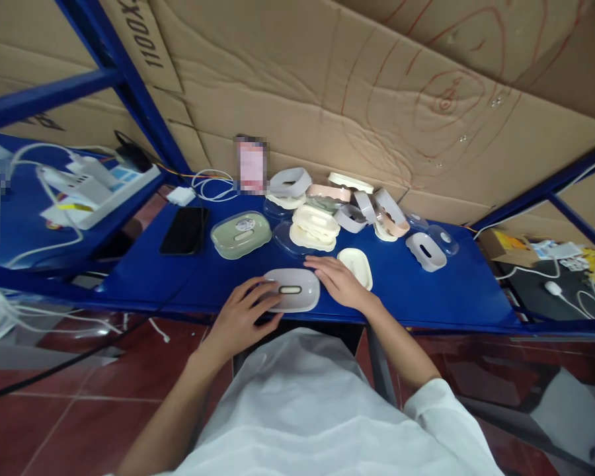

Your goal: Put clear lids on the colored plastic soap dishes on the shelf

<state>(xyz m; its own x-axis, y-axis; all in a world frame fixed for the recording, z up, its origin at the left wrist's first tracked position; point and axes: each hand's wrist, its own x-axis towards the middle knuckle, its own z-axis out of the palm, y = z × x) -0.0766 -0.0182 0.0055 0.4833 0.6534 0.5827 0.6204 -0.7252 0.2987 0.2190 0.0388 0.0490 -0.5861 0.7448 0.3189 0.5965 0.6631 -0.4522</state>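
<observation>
A grey oval soap box (302, 299) with a slot in its middle lies near the front edge of the blue table. My left hand (250, 309) holds its left side, fingers over the top and thumb at the near edge. My right hand (338, 281) lies with fingers stretched out along its upper right corner. Just beyond that hand is a cream soap dish tray (357, 268). Behind the grey box sit a green soap box (242, 236) with a see-through lid, and a stack of cream trays (315, 228) on a see-through lid (287, 239).
Grey and peach ring-shaped parts (389, 211) are heaped at the back, against cardboard. A grey box part (426, 251) stands to the right. On the left lie a black phone (184, 230) and a white charger (181, 196); another phone (252, 165) leans on the cardboard.
</observation>
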